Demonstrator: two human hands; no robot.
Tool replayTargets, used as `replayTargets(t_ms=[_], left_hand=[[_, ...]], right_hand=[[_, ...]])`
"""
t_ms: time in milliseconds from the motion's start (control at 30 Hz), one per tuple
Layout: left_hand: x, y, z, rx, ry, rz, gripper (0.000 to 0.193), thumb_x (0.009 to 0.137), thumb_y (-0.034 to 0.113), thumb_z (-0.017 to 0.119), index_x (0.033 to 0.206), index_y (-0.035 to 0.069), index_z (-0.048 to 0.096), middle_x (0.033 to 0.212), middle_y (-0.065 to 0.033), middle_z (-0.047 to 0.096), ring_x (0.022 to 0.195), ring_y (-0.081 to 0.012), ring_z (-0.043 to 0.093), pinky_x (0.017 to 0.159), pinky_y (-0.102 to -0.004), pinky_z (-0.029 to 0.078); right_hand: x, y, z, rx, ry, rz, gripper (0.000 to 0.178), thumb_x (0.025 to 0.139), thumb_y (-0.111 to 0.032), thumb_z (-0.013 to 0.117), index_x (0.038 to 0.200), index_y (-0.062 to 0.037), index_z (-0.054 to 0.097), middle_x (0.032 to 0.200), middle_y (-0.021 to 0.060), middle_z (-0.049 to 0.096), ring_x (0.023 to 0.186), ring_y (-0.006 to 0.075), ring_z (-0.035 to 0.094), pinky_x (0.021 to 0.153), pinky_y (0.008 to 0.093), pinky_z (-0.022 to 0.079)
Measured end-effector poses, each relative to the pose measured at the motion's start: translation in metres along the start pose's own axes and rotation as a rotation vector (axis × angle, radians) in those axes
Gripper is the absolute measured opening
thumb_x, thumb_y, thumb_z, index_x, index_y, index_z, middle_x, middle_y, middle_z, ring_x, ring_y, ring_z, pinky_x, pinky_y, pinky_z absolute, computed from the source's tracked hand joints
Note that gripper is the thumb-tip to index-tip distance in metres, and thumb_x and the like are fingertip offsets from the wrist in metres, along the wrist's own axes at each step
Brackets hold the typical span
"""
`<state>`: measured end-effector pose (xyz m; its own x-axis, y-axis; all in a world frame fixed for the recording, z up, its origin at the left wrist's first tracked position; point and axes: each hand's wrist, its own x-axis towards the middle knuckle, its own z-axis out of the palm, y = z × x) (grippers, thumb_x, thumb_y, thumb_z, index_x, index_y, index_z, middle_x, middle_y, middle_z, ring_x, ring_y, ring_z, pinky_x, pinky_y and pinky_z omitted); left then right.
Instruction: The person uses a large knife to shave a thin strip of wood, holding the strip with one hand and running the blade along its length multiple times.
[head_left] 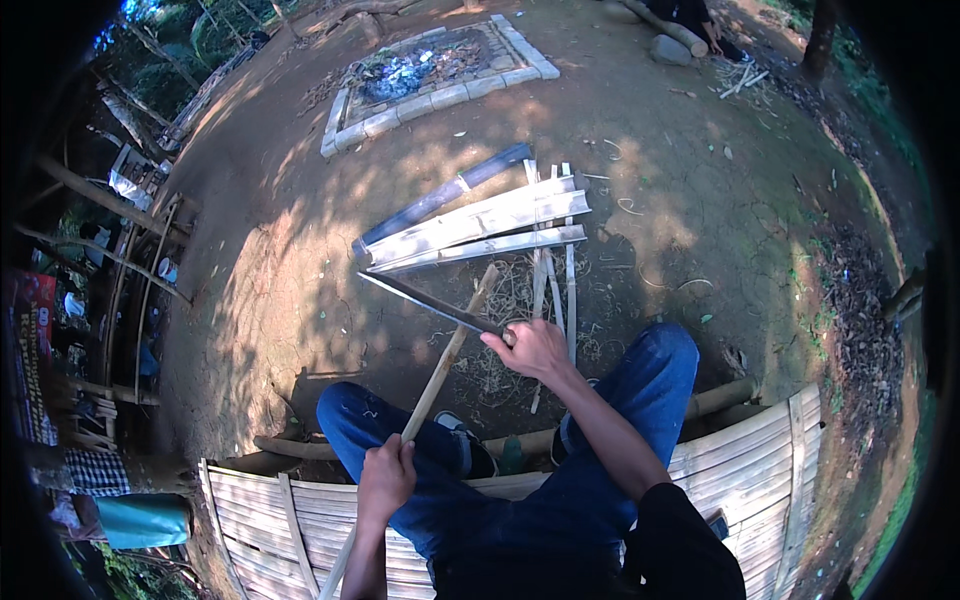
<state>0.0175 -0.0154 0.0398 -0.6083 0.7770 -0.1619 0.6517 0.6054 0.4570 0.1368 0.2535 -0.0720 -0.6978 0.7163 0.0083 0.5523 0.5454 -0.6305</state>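
Note:
My left hand [386,480] is closed round a long pale bamboo strip [440,372], which slants up and to the right from beside my left thigh. In my right hand [530,350] is the handle of a machete [425,300]. Its long dark blade points up and left, crossing the strip near the strip's upper end. Beyond the blade's tip lie split bamboo pieces [480,220], pale inside, and a dark bamboo length [445,197]. Several thin bamboo strips [571,290] lie under and beside them on the ground.
I sit on a bamboo slat bench [745,490], knees apart. Thin shavings [490,360] cover the dirt between my feet. A stone-edged fire pit [440,98] with ash lies ahead. Far right, a person sits near a log [672,28] and a rock [670,50]. Pole railings [110,195] stand at left.

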Motion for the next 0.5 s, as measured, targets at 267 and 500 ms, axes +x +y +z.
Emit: replayTargets(t_ms=[267, 500], left_hand=[[-0.009, 0.009, -0.009, -0.008, -0.032, 0.0, 0.022, 0.096, 0.014, 0.055, 0.08, -0.002, 0.054, 0.065, -0.0267, 0.059, 0.068, -0.048, 0.061, 0.058, -0.0549, 0.046], [-0.021, -0.026, -0.014, -0.083, -0.034, 0.057, 0.022, 0.094, 0.006, 0.055, 0.074, -0.003, 0.052, 0.058, -0.0228, 0.054, 0.056, -0.0418, 0.06, 0.048, -0.0436, 0.039]], right_hand=[[-0.009, 0.001, 0.009, 0.037, 0.112, -0.286, 0.068, 0.083, -0.073, 0.054, 0.06, -0.0098, 0.065, 0.052, 0.0143, 0.06, 0.053, 0.0319, 0.065, 0.056, 0.0447, 0.054], [0.005, 0.011, 0.004, -0.016, -0.024, 0.111, 0.071, 0.086, -0.072, 0.05, 0.071, -0.0056, 0.07, 0.059, 0.0142, 0.065, 0.067, 0.0325, 0.069, 0.062, 0.0459, 0.055]])
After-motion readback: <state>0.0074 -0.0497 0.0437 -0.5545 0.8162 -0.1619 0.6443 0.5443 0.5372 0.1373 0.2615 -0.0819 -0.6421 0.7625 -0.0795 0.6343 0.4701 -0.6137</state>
